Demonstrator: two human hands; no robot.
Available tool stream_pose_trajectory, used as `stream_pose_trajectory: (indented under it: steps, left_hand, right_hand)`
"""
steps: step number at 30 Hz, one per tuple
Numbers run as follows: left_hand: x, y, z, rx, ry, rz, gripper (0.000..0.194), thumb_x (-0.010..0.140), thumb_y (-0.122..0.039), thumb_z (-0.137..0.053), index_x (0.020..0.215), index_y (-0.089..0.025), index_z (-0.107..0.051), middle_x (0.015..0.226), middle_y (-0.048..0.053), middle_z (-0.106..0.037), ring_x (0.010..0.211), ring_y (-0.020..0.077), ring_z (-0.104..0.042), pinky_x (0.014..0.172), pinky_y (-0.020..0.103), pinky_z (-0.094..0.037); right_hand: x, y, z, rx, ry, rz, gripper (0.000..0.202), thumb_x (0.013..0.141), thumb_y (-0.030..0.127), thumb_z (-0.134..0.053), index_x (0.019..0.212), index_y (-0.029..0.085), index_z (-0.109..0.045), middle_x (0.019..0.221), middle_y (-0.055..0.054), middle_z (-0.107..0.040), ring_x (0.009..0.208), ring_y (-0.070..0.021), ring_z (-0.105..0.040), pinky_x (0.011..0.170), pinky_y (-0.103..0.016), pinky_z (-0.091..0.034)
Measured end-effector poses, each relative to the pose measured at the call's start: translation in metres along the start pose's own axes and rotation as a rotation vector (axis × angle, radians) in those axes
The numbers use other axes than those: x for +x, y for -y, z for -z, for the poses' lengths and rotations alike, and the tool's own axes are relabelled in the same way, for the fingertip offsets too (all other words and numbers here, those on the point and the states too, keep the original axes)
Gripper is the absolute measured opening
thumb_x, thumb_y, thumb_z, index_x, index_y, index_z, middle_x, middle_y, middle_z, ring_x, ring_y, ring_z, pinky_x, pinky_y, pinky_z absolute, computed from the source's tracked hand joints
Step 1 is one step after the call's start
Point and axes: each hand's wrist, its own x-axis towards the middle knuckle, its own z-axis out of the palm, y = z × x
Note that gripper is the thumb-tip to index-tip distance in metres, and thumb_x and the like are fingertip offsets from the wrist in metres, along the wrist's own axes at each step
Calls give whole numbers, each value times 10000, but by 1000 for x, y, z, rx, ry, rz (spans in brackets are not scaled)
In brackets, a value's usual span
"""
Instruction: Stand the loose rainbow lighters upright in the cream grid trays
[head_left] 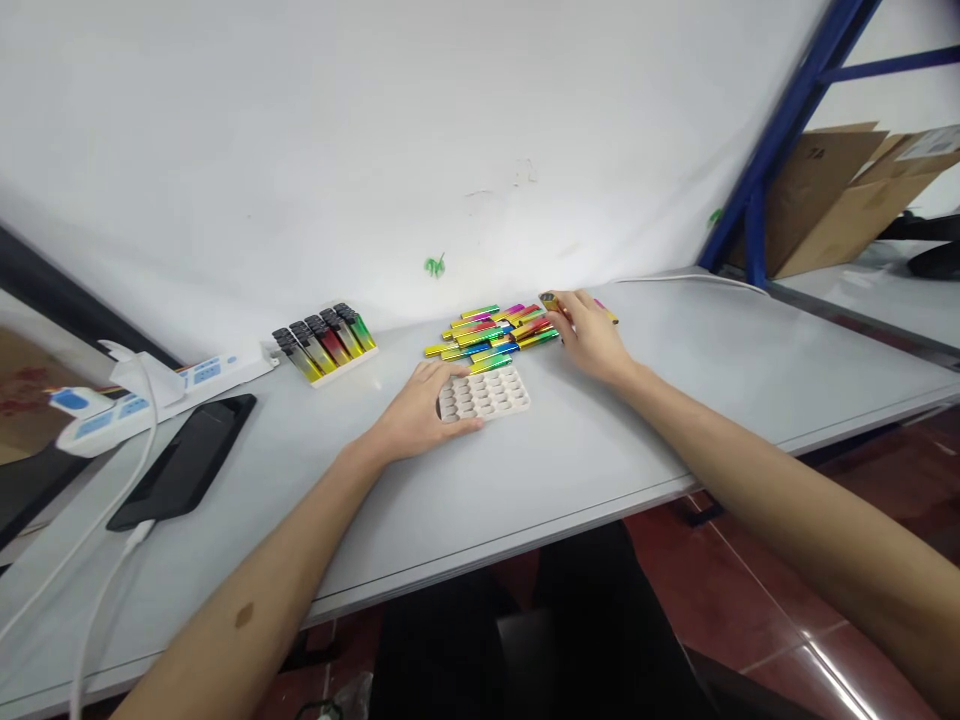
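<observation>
Head | left hand [424,412] holds tray [491,393], hiding edge | right hand [589,335] mostly covers lighter [550,301]

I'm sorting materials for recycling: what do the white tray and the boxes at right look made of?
White tray with rows of oval holes: probably matte moulded plastic, from its smooth rim. Brown boxes: likely cardboard, given their dull surfaces and folded flaps.

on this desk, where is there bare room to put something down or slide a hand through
Bare patches: the desk between the phone and left hand; the front strip below the white tray; the right end beyond the right hand. Crowded: around the lighter pile and beside the power strip.
</observation>
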Motion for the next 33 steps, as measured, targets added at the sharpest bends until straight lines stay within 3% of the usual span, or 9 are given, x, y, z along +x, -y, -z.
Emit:
stream_pose_trajectory:
  steps: [3,6,9,13,19,22,25,28,33]
  left_hand:
    - [0,1,-1,-3,-6,-29,682,761,-588,-698,1316,-250,-493,1367,82,-535,1307,294,-416,1101,483,-368]
    - [0,2,-1,-6,-14,-35,654,779,-598,-672,1308,-256,-501,1346,81,-550,1291,301,-426,1086,492,-380]
    - [0,2,-1,-8,-9,-18,629,791,-606,-650,1301,-267,-510,1343,77,-555,1290,308,-430,1077,502,-387]
    - [0,1,0,-3,-1,-17,626,787,-608,-653,1288,-258,-516,1341,77,-557,1294,305,-433,1081,492,-387]
    - [0,-1,1,-8,2,-23,602,789,-596,-655,1272,-259,-524,1322,79,-564,1281,312,-439,1074,506,-387]
    - [0,-1,1,-12,3,-17,597,789,-590,-660,1269,-260,-528,1327,78,-561,1286,305,-436,1081,498,-385]
    - [0,-1,1,-9,9,-20,573,794,-589,-657,1242,-249,-544,1300,78,-572,1264,298,-453,1071,486,-395]
    - [0,-2,2,-10,10,-30,556,795,-602,-647,1212,-244,-565,1275,80,-578,1243,300,-469,1060,487,-403]
    - [0,-1,2,-14,14,-32,530,803,-604,-632,1204,-262,-575,1287,70,-574,1256,296,-467,1076,487,-389]
  right_hand:
    - [-5,21,-3,138,84,30,401,990,327,-395,1342,214,-548,1042,-113,-588,1013,-261,-557,920,-432,-470]
    - [-10,32,-5,300,211,46,360,954,305,-489,1280,217,-611,1082,-98,-633,1045,-248,-560,949,-443,-460]
    - [-11,32,-4,552,288,-118,313,860,367,-654,1124,202,-682,1101,-82,-674,942,-216,-607,829,-396,-505]
    - [-9,29,-1,788,340,-251,275,782,435,-738,863,177,-687,851,-27,-673,752,-139,-586,711,-314,-488]
    - [-11,35,-2,1025,403,-424,297,835,471,-677,839,212,-532,766,1,-653,702,-149,-624,670,-313,-520]
    - [-11,37,-1,1034,380,-508,308,838,476,-656,828,242,-457,617,64,-524,476,-105,-469,445,-243,-380]
    - [-9,37,2,1054,354,-542,363,842,580,-608,822,237,-493,570,79,-382,418,-73,-271,394,-220,-182]
    - [-7,35,5,1055,324,-534,512,823,720,-528,731,216,-518,568,52,-367,442,-83,-268,406,-245,-155]
    - [-5,33,7,1057,316,-574,660,778,847,-423,572,222,-384,535,22,-372,449,-98,-295,418,-264,-127]
